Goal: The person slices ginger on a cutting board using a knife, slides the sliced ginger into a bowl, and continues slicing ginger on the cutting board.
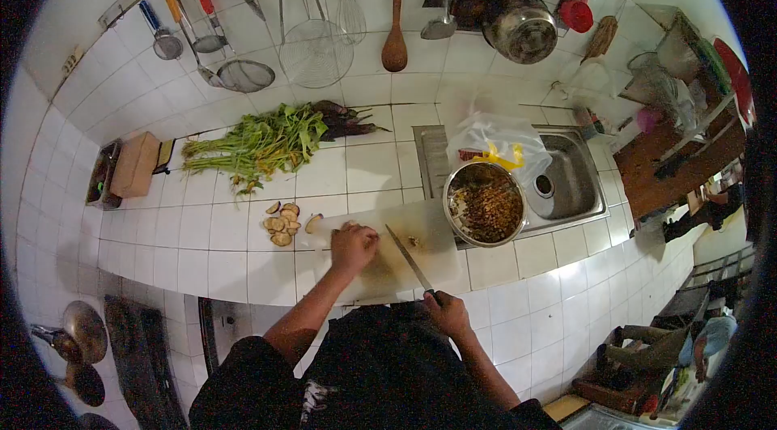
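Note:
My right hand (447,313) is wrapped round the dark handle of a knife (409,258), whose blade points up and left over the cutting board (441,227). On the board's left part lies my left hand (354,247), fingers bent together; whatever is under them is hidden. Small scraps (413,242) sit on the board beside the blade. Left of the board is a pile of round, pale slices with dark skin (281,224), and one more slice (314,223) lies nearer my left hand.
Leafy greens (267,142) and dark eggplants (344,122) lie at the counter's back. A metal bowl of brown food (486,203) stands beside the sink (566,179), near a plastic bag (498,138). Utensils hang on the wall. Another person (700,345) is far right.

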Motion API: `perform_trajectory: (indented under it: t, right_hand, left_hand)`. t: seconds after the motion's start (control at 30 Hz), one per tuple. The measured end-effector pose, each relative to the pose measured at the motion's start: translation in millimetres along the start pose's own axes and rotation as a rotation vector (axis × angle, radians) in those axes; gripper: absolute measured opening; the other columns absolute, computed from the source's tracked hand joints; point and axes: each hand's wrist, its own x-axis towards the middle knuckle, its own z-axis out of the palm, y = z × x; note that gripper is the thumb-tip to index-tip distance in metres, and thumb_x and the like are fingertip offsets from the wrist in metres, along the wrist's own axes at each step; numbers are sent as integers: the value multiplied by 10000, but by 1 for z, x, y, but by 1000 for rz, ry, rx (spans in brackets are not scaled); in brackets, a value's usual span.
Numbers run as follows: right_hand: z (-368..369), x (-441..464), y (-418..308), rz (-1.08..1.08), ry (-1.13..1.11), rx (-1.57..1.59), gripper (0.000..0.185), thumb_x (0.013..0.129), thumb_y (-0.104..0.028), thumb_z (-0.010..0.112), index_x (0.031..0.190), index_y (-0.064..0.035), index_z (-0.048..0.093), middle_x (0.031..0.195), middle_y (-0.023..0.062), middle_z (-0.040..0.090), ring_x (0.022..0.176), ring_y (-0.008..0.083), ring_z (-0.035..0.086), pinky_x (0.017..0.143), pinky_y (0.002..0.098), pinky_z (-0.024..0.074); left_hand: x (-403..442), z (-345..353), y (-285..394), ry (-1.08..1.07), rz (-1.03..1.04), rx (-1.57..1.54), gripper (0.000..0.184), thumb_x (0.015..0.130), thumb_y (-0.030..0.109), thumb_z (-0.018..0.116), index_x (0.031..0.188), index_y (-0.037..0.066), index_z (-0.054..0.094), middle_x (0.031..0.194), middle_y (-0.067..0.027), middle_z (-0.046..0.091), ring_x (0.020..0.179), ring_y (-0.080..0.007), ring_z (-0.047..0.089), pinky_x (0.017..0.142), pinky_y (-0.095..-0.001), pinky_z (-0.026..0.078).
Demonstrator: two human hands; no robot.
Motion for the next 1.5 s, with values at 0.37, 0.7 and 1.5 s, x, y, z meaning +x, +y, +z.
perform_trajectory:
  t: [0.37,0.7,1.5]
  right_hand:
    - [15,4,15,31,-37,80,531,960,-480,512,950,29,662,858,269,660,829,397,661,759,438,494]
    - [12,2,-1,39,-74,67,574,976,-491,465,932,52,646,872,298,649,854,449,641,778,467,486]
    - [24,1,2,6,-65,75,560,984,-466,463,935,66,633,860,309,637,853,479,623,751,486,474]
  left_hand:
    - [-21,46,1,4,136,-30,178,706,176,705,876,133,739,912,-35,676,924,-251,611,783,-447,445]
    - [-20,52,-5,-9,150,-18,189,698,218,714,875,156,744,924,3,674,924,-248,613,792,-454,434]
    - [-20,52,-7,-20,152,-45,186,683,181,718,865,149,743,914,-1,682,925,-254,608,783,-457,431]
